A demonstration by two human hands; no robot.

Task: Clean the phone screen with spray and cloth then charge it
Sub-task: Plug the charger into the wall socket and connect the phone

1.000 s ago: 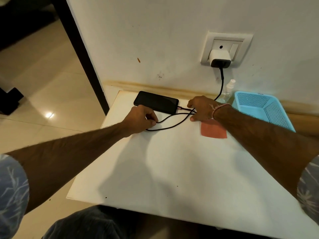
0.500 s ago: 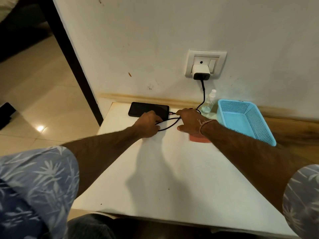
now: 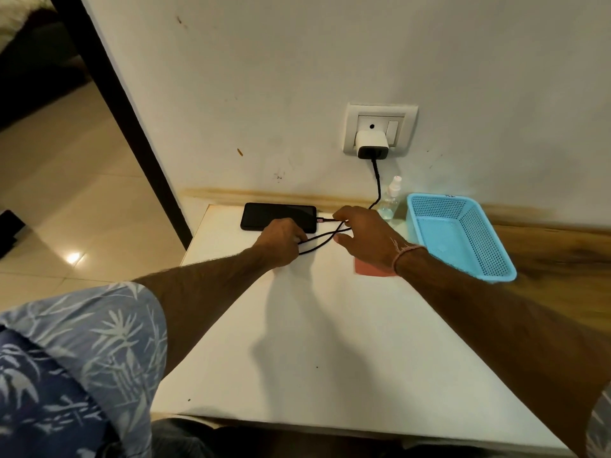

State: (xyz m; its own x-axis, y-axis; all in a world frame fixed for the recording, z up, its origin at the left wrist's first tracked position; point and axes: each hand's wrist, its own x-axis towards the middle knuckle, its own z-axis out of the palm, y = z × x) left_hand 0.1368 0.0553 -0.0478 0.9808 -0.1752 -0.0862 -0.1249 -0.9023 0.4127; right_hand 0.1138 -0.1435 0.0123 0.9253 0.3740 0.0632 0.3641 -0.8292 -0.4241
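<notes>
The white table (image 3: 297,342) carries everything; places here are given from the phone (image 3: 276,214), which lies at the table's far left corner, close to the wall. A blue basket (image 3: 463,239) stands well to the right of the phone, at the table's right side. The right hand (image 3: 367,241) hovers just right of the phone, fingers loosely curved and the thumb held apart from them. Strands of the black cable (image 3: 325,238) run into the gap between thumb and forefinger, but whether the fingers pinch them I cannot tell. The left hand (image 3: 279,241) sits at the phone's near edge, covering part of it, with its fingers curled down round the cable's loop just off the phone's near right corner. The phone itself lies flat, its screen up and dark, and the cable's plug meets its right end. A red cloth (image 3: 370,272) lies flat, nearer than the phone and to its right, partly under the right wrist. The white charger (image 3: 371,143) sits in the wall socket (image 3: 351,127) above and right of the phone — the cable hangs down from it. A small clear spray bottle (image 3: 389,203) stands upright right of the phone, between the right hand and the basket.
</notes>
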